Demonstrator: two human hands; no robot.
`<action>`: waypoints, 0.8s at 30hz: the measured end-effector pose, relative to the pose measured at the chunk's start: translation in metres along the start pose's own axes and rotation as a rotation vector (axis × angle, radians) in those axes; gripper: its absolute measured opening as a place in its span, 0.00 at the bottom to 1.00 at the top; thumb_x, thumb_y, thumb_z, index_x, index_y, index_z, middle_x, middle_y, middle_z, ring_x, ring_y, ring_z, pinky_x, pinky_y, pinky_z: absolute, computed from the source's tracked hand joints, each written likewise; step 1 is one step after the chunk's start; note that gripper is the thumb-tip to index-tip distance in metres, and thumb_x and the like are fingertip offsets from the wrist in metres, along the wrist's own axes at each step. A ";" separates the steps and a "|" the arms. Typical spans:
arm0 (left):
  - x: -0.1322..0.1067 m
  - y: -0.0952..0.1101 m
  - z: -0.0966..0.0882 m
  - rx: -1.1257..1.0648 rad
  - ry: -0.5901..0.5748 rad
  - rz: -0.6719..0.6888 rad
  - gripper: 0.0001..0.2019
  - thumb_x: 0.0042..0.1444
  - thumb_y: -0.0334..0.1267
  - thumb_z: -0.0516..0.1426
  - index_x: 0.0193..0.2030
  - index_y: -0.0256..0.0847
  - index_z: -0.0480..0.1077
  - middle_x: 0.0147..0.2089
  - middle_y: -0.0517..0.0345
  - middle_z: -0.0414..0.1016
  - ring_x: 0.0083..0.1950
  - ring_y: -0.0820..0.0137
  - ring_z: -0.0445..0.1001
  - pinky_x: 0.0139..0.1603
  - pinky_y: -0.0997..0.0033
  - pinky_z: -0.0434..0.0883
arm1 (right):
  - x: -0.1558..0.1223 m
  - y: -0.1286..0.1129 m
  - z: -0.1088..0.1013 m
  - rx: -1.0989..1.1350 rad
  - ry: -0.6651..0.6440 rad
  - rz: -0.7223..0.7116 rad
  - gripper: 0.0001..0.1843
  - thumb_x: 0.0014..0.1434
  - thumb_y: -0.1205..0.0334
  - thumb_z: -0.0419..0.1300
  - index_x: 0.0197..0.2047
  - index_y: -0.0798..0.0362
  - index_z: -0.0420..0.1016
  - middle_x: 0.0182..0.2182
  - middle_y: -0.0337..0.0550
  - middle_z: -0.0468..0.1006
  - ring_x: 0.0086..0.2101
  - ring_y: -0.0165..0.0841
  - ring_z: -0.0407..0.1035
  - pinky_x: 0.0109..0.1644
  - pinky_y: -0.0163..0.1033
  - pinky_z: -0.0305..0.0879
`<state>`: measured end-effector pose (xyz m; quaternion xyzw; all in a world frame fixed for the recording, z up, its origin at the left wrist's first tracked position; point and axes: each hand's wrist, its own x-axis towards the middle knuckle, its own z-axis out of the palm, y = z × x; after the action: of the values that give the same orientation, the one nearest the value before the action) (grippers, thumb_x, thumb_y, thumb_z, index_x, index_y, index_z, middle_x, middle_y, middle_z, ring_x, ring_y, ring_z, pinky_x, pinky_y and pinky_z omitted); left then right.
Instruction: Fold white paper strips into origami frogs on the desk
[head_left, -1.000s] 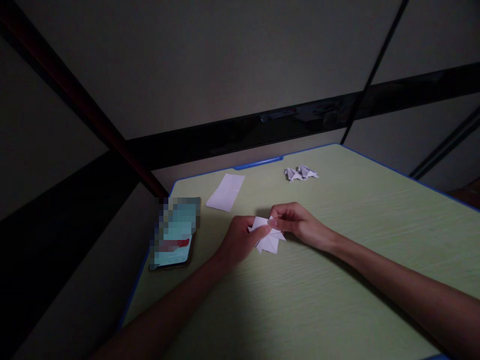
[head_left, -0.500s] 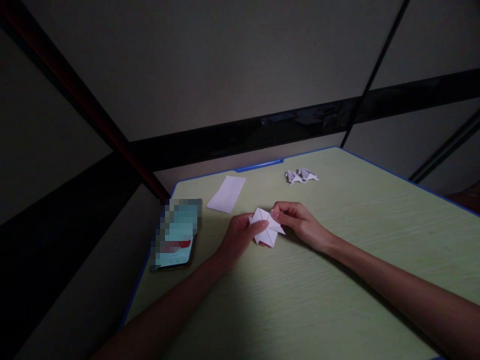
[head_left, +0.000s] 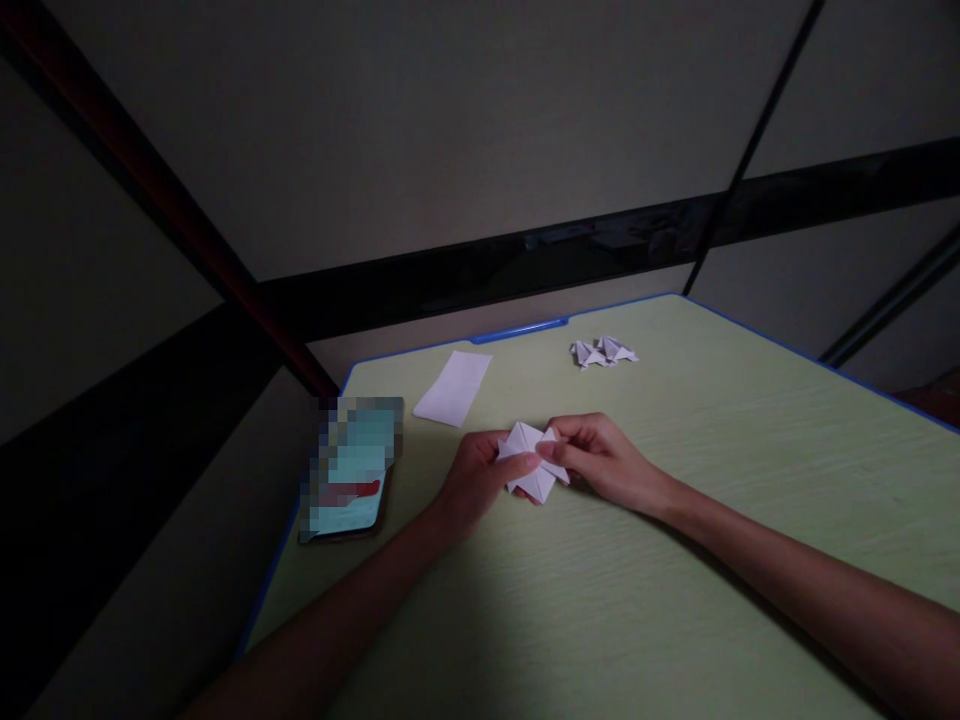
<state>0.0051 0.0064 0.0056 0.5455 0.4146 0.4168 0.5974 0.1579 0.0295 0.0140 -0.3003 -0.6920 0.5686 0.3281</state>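
Between my two hands is a folded piece of white paper [head_left: 538, 485], with several pointed flaps and crease lines. My left hand [head_left: 480, 478] grips its left side, thumb lying on top and fingers underneath. From the right, my right hand [head_left: 600, 460] pinches it, the thumb pressed on the paper near the middle, close to the left thumb. Most of the fingers beneath the paper are hidden.
Left of my hands a phone [head_left: 356, 470] with a lit, partly blurred screen lies on the light green table [head_left: 675, 620]. Behind my hands are a white paper sheet [head_left: 456, 388] and two small folded paper figures [head_left: 604, 352]. A blue strip [head_left: 519, 330] runs along the back edge.
My right thumb has moved left and inward, from the paper's upper right corner onto its middle. The paper has turned slightly, and its right flap lies differently.
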 end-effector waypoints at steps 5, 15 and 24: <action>0.001 -0.004 -0.003 -0.051 -0.014 -0.022 0.08 0.42 0.37 0.56 0.25 0.33 0.70 0.20 0.58 0.70 0.21 0.76 0.65 0.22 0.76 0.62 | -0.001 -0.001 0.000 -0.039 -0.011 -0.027 0.18 0.53 0.56 0.48 0.17 0.56 0.59 0.13 0.32 0.57 0.16 0.21 0.48 0.19 0.30 0.44; 0.002 -0.004 -0.001 -0.103 0.009 -0.003 0.07 0.40 0.37 0.55 0.21 0.33 0.68 0.16 0.60 0.66 0.20 0.75 0.64 0.21 0.76 0.60 | 0.002 0.003 -0.002 -0.045 -0.001 -0.050 0.17 0.53 0.56 0.48 0.17 0.55 0.57 0.14 0.31 0.56 0.17 0.21 0.48 0.19 0.30 0.44; 0.002 -0.005 -0.001 -0.043 0.024 -0.030 0.09 0.41 0.39 0.55 0.22 0.33 0.67 0.18 0.59 0.67 0.20 0.76 0.63 0.22 0.76 0.61 | 0.001 0.001 -0.002 -0.043 -0.001 -0.042 0.17 0.52 0.55 0.49 0.17 0.55 0.58 0.14 0.32 0.56 0.16 0.21 0.48 0.19 0.30 0.44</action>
<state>0.0047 0.0088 0.0001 0.5212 0.4206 0.4232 0.6101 0.1584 0.0319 0.0133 -0.2924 -0.7103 0.5469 0.3329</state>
